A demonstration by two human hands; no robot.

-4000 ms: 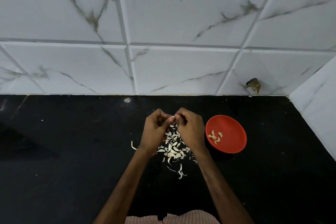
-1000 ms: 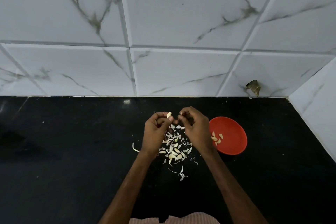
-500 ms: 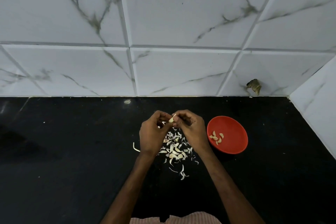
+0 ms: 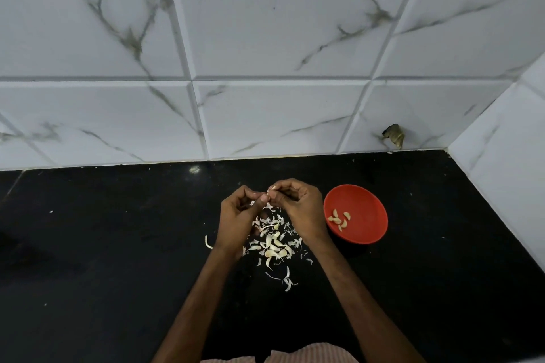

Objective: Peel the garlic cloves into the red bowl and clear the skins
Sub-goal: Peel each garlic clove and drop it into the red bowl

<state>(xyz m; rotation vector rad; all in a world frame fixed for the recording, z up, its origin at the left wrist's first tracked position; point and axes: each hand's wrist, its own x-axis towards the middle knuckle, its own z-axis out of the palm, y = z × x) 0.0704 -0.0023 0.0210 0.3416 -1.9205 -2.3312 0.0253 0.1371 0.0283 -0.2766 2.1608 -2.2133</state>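
Hidden: the garlic clove [image 4: 270,189] shows only as a pale sliver where my fingertips meet; I cannot tell how much skin is left on it.
Left hand [image 4: 239,215]: fingers curled in, thumb and fingertips pinching the clove from the left.
Right hand [image 4: 300,209]: fingers curled over and narrow, pinching the same clove from the right; its palm side faces away, so the grip itself is out of sight.
Where the clove is: held in the air above the far edge of the skins [image 4: 274,242], left of the red bowl [image 4: 371,206].
Skins: a loose heap of thin, papery white curls and slivers on the desk [image 4: 103,244], partly covered by my wrists; a few pieces in it may be whole cloves, but I cannot tell. One curved strip [image 4: 208,242] lies apart, just left of my left wrist.
Bowl: round, shallow, smooth red, standing just right of my right hand; several peeled cloves [image 4: 339,219], cream and crescent-shaped, lie on its left side.
Desk: black, glossy, with small white specks.
Wall [image 4: 265,38]: large white tiles with grey veins.
Hard to make out: a small brownish lump [image 4: 393,134] at the foot of the wall.
Cut off: striped cloth [image 4: 295,356] at the bottom edge.
Change: half a second ago more of the clove's tip stood clear of my fingers; the bowl's contents look the same.
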